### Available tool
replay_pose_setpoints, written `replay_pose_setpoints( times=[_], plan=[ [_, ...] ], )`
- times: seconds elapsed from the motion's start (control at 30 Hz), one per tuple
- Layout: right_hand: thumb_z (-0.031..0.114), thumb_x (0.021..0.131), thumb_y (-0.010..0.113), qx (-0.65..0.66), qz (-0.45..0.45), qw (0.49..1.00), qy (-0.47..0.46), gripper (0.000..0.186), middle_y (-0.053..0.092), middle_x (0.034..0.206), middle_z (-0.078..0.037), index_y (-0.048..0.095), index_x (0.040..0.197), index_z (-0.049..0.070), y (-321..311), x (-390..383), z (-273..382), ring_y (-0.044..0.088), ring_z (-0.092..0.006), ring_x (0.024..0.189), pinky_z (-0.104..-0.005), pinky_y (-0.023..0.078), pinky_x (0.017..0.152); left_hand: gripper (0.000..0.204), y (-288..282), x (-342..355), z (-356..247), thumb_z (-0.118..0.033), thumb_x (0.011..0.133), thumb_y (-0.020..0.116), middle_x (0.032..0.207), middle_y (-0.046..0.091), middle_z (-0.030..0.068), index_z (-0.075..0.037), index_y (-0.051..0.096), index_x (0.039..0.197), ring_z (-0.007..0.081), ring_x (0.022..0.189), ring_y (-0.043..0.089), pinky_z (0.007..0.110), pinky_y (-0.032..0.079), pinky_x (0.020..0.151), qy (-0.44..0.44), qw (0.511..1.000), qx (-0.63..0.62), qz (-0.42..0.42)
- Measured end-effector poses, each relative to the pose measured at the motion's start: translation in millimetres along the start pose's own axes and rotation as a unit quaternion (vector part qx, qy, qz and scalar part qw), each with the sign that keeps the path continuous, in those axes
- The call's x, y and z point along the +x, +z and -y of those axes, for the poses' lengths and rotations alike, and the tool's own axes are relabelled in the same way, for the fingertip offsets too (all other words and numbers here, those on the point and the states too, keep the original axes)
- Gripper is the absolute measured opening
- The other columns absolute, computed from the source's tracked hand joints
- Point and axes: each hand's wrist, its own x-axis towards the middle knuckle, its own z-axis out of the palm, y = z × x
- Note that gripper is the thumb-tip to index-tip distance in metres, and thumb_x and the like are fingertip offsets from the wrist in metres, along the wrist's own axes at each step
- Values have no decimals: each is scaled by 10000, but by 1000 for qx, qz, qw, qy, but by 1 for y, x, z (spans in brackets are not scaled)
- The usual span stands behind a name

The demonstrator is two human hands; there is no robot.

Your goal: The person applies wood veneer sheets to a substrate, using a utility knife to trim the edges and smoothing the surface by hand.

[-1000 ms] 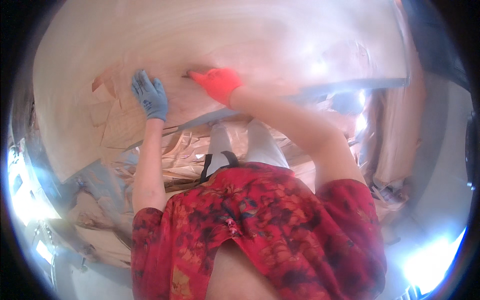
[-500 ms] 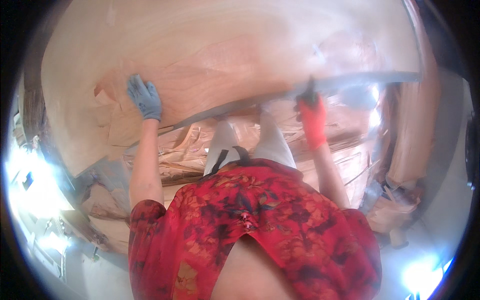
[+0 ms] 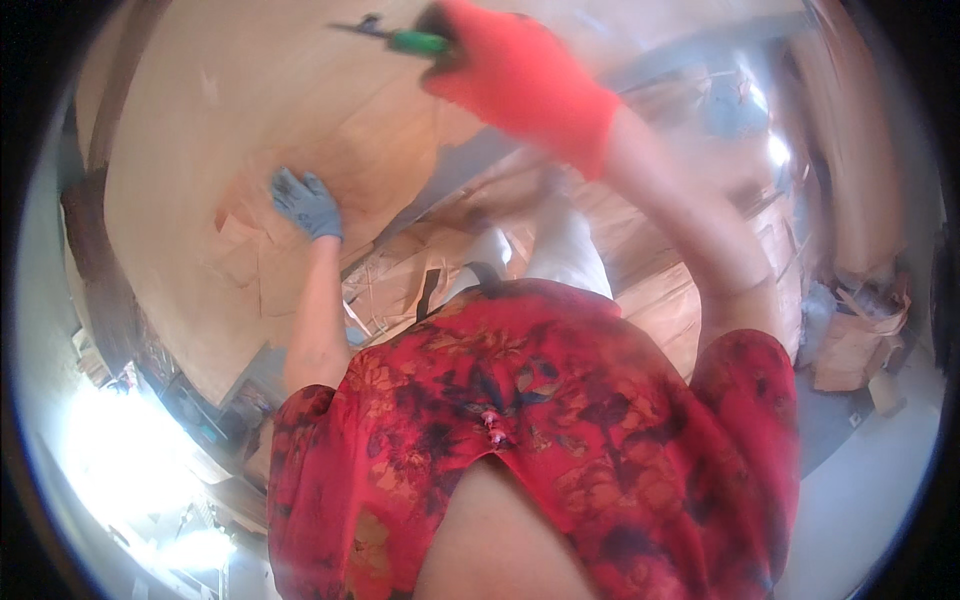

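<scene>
A large pale wood veneer sheet [image 3: 170, 130] spreads across the upper view, with a torn reddish patch [image 3: 235, 225] at its left. My left hand [image 3: 307, 205], in a grey-blue glove, lies open on the sheet beside that patch, fingers stretched forward. My right hand [image 3: 515, 85], in a red glove and blurred, is closed round a green-handled tool [image 3: 418, 42] with a thin dark tip pointing left, over the sheet's upper part. Whether the tip touches the surface I cannot tell.
Loose, broken veneer pieces [image 3: 660, 310] lie below the sheet around my legs. A long pale wooden piece [image 3: 855, 150] curves along the right, with crumpled scraps [image 3: 850, 345] at its near end. A dark strip [image 3: 115, 270] runs down the left side, near bright glare.
My right hand swung to the sheet's near edge at the right, then rose forward and left with the tool. My left hand stays on the sheet. The view has turned somewhat.
</scene>
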Motion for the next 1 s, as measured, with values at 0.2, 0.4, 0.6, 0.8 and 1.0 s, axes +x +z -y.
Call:
replay_pose_setpoints(
  times=[0.2, 0.4, 0.6, 0.8, 1.0],
  plan=[
    [272, 823, 700, -69, -101, 992, -1, 366, 670, 830, -195, 576, 1103, 71, 1, -21, -82, 676, -395, 831, -455, 525, 704, 580, 9, 6, -4, -349, 993, 499, 1495, 429, 271, 23, 438, 1434, 422, 1444, 316, 547, 189, 1190, -18, 1000, -15, 4],
    [312, 916, 677, -72, -164, 974, 136, 445, 695, 950, -177, 566, 1273, 71, 5, -43, -181, 687, -316, 876, -405, 516, 769, 580, -4, 11, -11, -322, 970, 515, 1505, 413, 264, 12, 430, 1435, 434, 1445, 305, 554, 184, 1191, -34, 999, -27, -2],
    [211, 973, 585, -31, 69, 997, -20, 512, 667, 1107, -207, 452, 1467, 203, 97, 8, -105, 641, -426, 985, -464, 511, 833, 562, -7, 0, -5, -284, 982, 533, 1498, 433, 230, -11, 407, 1457, 412, 1419, 348, 542, 201, 1191, -53, 998, -20, -4],
    [279, 1011, 503, -159, 277, 944, -89, 451, 689, 1027, -192, 467, 1460, 265, 191, 82, -81, 646, -407, 938, -494, 500, 828, 560, -15, 14, -17, -241, 918, 587, 1442, 464, 242, 9, 446, 1400, 437, 1368, 387, 557, 248, 1166, -63, 996, -63, 4],
    [272, 1019, 484, -180, 320, 920, -140, 445, 694, 1014, -188, 468, 1463, 266, 244, 134, -95, 646, -398, 944, -478, 506, 843, 590, -8, 11, -7, -254, 902, 599, 1440, 457, 255, 17, 438, 1401, 451, 1352, 398, 576, 255, 1161, -50, 996, -63, -35]
  ],
)
